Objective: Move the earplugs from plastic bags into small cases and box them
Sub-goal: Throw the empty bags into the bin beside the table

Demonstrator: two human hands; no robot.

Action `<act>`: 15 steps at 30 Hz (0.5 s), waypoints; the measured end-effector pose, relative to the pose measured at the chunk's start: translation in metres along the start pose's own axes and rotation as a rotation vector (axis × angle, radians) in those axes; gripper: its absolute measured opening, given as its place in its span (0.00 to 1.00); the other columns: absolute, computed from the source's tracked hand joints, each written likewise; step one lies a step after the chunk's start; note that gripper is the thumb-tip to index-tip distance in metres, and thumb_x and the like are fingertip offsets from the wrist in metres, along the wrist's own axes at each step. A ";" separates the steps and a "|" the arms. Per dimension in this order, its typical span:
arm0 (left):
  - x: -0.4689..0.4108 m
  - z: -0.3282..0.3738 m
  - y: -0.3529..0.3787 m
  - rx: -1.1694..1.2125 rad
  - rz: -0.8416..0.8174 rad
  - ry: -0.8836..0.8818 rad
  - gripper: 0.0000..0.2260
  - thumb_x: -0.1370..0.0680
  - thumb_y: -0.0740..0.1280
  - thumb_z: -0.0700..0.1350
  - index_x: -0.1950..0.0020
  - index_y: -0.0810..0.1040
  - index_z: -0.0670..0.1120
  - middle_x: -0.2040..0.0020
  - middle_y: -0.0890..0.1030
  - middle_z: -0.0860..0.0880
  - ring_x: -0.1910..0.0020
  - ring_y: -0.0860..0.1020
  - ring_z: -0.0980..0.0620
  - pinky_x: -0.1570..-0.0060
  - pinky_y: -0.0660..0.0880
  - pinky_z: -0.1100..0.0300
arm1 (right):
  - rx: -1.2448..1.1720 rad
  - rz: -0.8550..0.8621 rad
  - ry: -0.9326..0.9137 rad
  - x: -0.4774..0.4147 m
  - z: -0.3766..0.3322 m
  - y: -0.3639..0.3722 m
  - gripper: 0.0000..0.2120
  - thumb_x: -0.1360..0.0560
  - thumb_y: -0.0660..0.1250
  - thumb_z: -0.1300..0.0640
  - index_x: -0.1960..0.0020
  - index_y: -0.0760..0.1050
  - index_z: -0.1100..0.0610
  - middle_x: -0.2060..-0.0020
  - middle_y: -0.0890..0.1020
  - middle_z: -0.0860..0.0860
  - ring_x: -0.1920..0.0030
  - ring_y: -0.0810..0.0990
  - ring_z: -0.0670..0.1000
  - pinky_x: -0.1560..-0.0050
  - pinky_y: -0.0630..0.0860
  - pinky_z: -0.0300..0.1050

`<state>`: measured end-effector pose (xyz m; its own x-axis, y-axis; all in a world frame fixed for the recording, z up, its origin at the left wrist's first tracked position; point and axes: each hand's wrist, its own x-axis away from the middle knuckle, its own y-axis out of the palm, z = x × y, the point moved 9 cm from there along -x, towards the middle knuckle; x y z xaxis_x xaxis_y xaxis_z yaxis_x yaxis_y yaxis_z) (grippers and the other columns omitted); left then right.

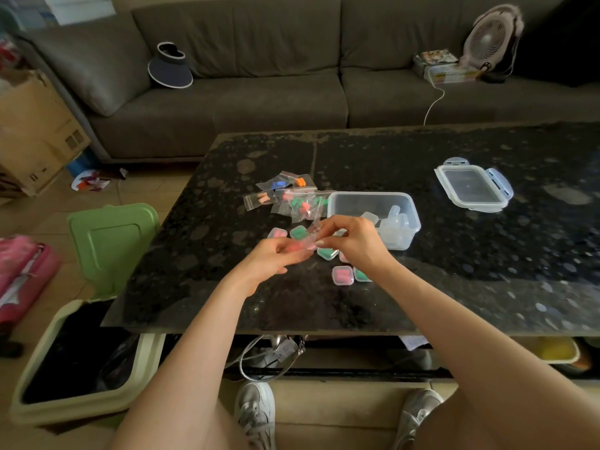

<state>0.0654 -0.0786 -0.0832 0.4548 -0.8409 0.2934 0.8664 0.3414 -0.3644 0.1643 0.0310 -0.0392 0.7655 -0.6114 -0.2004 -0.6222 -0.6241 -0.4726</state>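
While hovering low over the dark speckled stone counter, pinches one small clear plastic bag with both hands: from below with the curled fingers of the left hand, at the upper end with thumb and fingertips of the right hand. Shows blurred pink earplugs inside that bag. Hides, with hands and wrists, part of the small square clear cases lying filled on the counter beneath.

Among those: a pink-filled one and a green-filled case side by side near the right wrist, a second green case under the held bag, and a green and pink pair beyond the left fingers.

Behind them, a loose heap of further clear bags with blue, orange, green and red earplugs, just beside the left wall of a clear rectangular plastic box. Inside the box, several empty clear cases, heaped toward its right end.

Well apart to the right, the box's clear clip-on lid, flat on the counter.

Left of the counter, on the floor, a cream bin with its green lid raised.

Across the back, a grey-brown sofa carrying a dark sun visor and a small pink fan.
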 end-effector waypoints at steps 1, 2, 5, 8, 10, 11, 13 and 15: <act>0.000 0.002 -0.002 0.027 0.025 0.015 0.21 0.29 0.72 0.56 0.41 0.79 0.47 0.43 0.79 0.48 0.42 0.78 0.52 0.42 0.74 0.56 | -0.021 -0.013 0.027 0.000 0.003 0.000 0.06 0.29 0.73 0.64 0.62 0.79 0.55 0.54 0.83 0.52 0.53 0.81 0.50 0.50 0.79 0.44; 0.000 0.004 -0.005 0.061 0.044 0.031 0.23 0.32 0.73 0.56 0.42 0.79 0.45 0.44 0.80 0.45 0.43 0.79 0.50 0.44 0.76 0.56 | -0.040 -0.025 0.049 -0.001 0.005 0.001 0.08 0.29 0.73 0.64 0.64 0.78 0.54 0.51 0.82 0.52 0.51 0.80 0.51 0.50 0.79 0.46; 0.001 0.005 -0.009 0.208 0.071 0.044 0.23 0.35 0.74 0.54 0.45 0.80 0.43 0.44 0.79 0.40 0.45 0.80 0.44 0.51 0.77 0.58 | -0.100 -0.074 0.046 -0.003 0.006 0.000 0.09 0.29 0.73 0.63 0.65 0.78 0.54 0.46 0.82 0.51 0.46 0.78 0.49 0.46 0.77 0.51; 0.000 0.003 -0.012 0.342 0.102 0.034 0.15 0.29 0.70 0.50 0.46 0.80 0.44 0.45 0.81 0.40 0.46 0.80 0.44 0.52 0.77 0.58 | -0.193 -0.112 0.046 -0.003 0.008 0.003 0.05 0.28 0.72 0.63 0.62 0.80 0.62 0.44 0.82 0.50 0.42 0.78 0.47 0.41 0.74 0.49; 0.000 0.003 -0.014 0.453 0.142 0.037 0.15 0.28 0.70 0.50 0.45 0.79 0.43 0.47 0.83 0.41 0.47 0.81 0.45 0.49 0.79 0.54 | -0.246 -0.119 0.048 -0.003 0.012 0.006 0.06 0.26 0.71 0.61 0.58 0.82 0.64 0.41 0.81 0.49 0.41 0.78 0.46 0.38 0.72 0.48; 0.000 0.003 -0.016 0.507 0.164 0.047 0.16 0.27 0.70 0.49 0.44 0.79 0.41 0.48 0.83 0.42 0.47 0.82 0.46 0.47 0.79 0.53 | -0.264 -0.127 0.048 -0.002 0.013 0.009 0.06 0.26 0.70 0.60 0.57 0.82 0.63 0.40 0.80 0.49 0.41 0.78 0.44 0.38 0.72 0.45; 0.001 0.002 -0.020 0.585 0.228 0.056 0.17 0.25 0.69 0.48 0.42 0.77 0.38 0.47 0.83 0.42 0.48 0.82 0.47 0.47 0.79 0.52 | -0.288 -0.162 0.045 0.000 0.013 0.017 0.05 0.24 0.68 0.60 0.55 0.83 0.59 0.40 0.79 0.46 0.43 0.77 0.37 0.41 0.72 0.35; 0.000 -0.003 -0.023 0.636 0.279 0.047 0.18 0.24 0.68 0.48 0.41 0.75 0.37 0.47 0.83 0.41 0.49 0.83 0.47 0.49 0.80 0.54 | -0.291 -0.213 0.030 0.002 0.012 0.026 0.06 0.23 0.67 0.60 0.51 0.83 0.53 0.42 0.77 0.40 0.43 0.75 0.34 0.41 0.71 0.33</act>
<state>0.0447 -0.0877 -0.0777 0.6809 -0.6984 0.2205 0.6775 0.7150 0.1726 0.1513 0.0191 -0.0623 0.8808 -0.4636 -0.0966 -0.4728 -0.8490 -0.2359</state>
